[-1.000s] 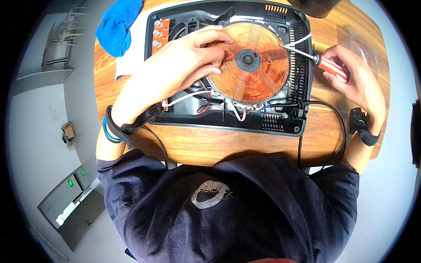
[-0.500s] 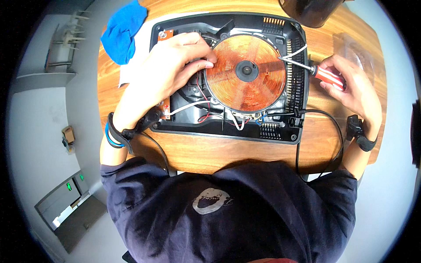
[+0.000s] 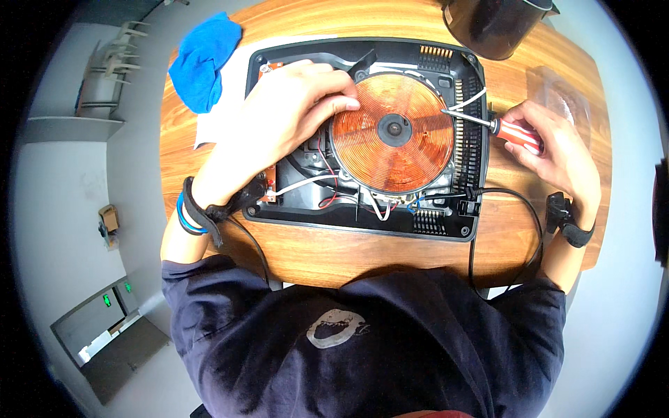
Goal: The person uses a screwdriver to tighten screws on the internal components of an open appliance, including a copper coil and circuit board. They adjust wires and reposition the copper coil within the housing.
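A round copper coil point(image 3: 425, 150) with a dark centre lies in the open black housing of an induction cooktop point(image 3: 313, 226). My left hand point(image 3: 300, 104) reaches over the housing's left part, thumb and forefinger closed at the coil's upper left rim. Its other fingers are curled and partly hidden. In my right hand point(image 3: 554, 143) is a screwdriver with a red-and-white handle point(image 3: 519, 136), pointing left. The screwdriver's tip meets the coil's right rim, beside a loose white wire point(image 3: 468, 101). An orange circuit board point(image 3: 271, 182) shows partly beneath my left wrist.
A blue cloth point(image 3: 204, 63) lies at the far left of the wooden table point(image 3: 334, 258). At the far right stands a dark container point(image 3: 491, 24), with clear plastic packaging point(image 3: 568, 97) nearer. A black cord point(image 3: 533, 205) loops off the housing's right side.
The whole view has shifted, so the table sits lower in the picture. My left fingertips have slid up and rightward along the coil's rim. The screwdriver stays at the coil's right edge.
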`<state>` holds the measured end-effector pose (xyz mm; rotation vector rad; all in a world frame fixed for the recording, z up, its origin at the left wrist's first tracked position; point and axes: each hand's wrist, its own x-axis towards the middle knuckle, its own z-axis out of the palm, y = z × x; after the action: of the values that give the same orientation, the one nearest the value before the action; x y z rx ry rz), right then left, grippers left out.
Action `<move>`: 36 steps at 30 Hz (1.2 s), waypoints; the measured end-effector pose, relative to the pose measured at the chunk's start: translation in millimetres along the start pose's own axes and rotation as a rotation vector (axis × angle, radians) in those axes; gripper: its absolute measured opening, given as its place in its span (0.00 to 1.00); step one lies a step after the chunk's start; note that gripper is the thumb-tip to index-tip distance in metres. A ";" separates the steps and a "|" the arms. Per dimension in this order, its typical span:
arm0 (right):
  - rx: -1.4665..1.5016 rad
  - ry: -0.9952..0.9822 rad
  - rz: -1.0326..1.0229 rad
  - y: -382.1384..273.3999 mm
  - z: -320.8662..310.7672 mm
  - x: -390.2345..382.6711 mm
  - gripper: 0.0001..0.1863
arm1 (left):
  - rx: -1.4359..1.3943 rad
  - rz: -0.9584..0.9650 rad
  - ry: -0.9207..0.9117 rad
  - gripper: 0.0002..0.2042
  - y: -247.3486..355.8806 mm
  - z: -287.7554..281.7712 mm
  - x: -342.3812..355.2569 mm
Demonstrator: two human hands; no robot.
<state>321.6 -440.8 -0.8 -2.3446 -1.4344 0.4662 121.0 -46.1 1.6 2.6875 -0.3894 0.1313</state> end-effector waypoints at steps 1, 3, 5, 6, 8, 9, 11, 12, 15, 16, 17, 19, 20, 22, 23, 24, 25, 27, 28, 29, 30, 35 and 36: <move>-0.001 0.002 0.002 0.2 0.8 0.1 0.19 | -0.017 -0.004 0.011 0.10 -2.6 0.3 2.0; -0.002 0.002 0.004 -1.1 0.1 0.8 0.19 | -0.061 -0.047 0.008 0.10 -2.4 -0.4 3.6; 0.000 -0.002 0.018 -4.3 -1.8 -1.1 0.18 | -0.141 -0.099 0.002 0.10 0.0 -0.2 4.4; 0.000 0.023 -0.004 -3.7 -1.7 -0.8 0.18 | -0.134 -0.085 0.009 0.10 -0.2 -0.6 4.4; -0.007 0.066 -0.043 -2.3 -1.9 -2.1 0.18 | -0.126 -0.054 0.027 0.11 0.6 0.2 4.2; -0.015 0.088 -0.060 -4.7 -2.5 -2.9 0.19 | -0.146 -0.053 0.028 0.11 2.8 0.4 5.0; -0.025 0.122 -0.118 -13.7 -0.5 3.4 0.19 | -0.179 -0.074 0.033 0.13 11.6 -0.1 1.0; -0.013 0.143 -0.150 -17.3 2.9 5.4 0.19 | -0.168 -0.059 0.045 0.14 15.4 -0.7 -1.1; -0.116 0.173 -0.211 -33.5 1.9 3.9 0.19 | -0.254 -0.164 0.038 0.13 36.1 -7.7 2.5; -0.138 0.187 -0.233 -38.4 1.8 4.4 0.20 | -0.327 -0.204 0.031 0.13 39.1 -8.2 3.5; -0.129 0.207 -0.249 -44.4 2.1 4.9 0.20 | -0.324 -0.191 0.031 0.14 39.2 -6.8 2.0; -0.109 0.249 -0.280 -52.9 2.8 5.6 0.21 | -0.316 -0.166 0.030 0.14 39.3 -3.6 -1.0; -0.046 0.237 -0.278 -48.2 6.6 4.3 0.23 | -0.322 -0.156 0.038 0.12 40.7 -3.1 -1.3; -0.063 0.249 -0.313 -50.0 7.4 6.0 0.21 | -0.277 -0.105 0.030 0.10 42.4 -4.7 -1.3; -0.071 0.255 -0.330 -51.4 7.9 6.8 0.20 | -0.256 -0.078 0.025 0.09 42.6 -4.9 -0.8; -0.082 0.251 -0.325 -52.6 9.6 6.9 0.20 | -0.262 -0.045 0.047 0.09 41.9 -2.6 -0.4; -0.088 0.257 -0.334 -53.3 10.8 7.6 0.20 | -0.265 -0.014 0.070 0.09 41.4 0.4 -0.7; -0.100 0.268 -0.350 -54.2 12.1 8.7 0.20 | -0.269 0.016 0.095 0.08 42.5 2.7 -0.5; -0.093 0.270 -0.352 -54.6 12.0 8.8 0.20 | -0.270 0.017 0.094 0.09 44.0 2.7 -0.1; -0.087 0.271 -0.354 -55.0 11.9 8.9 0.19 | -0.271 0.017 0.094 0.09 44.8 2.5 0.2; -0.080 0.272 -0.356 -55.2 11.8 8.9 0.19 | -0.262 0.015 0.088 0.09 44.6 2.5 0.6; -0.074 0.280 -0.362 -55.9 11.3 8.4 0.19 | -0.249 -0.038 0.045 0.10 46.2 1.8 2.2; -0.073 0.283 -0.364 -56.0 11.6 8.3 0.19 | -0.249 -0.030 0.056 0.10 46.2 2.7 2.1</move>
<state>276.3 -408.1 13.8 -2.0323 -1.7045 -0.0159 109.6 -88.0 17.6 2.4374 -0.3253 0.1387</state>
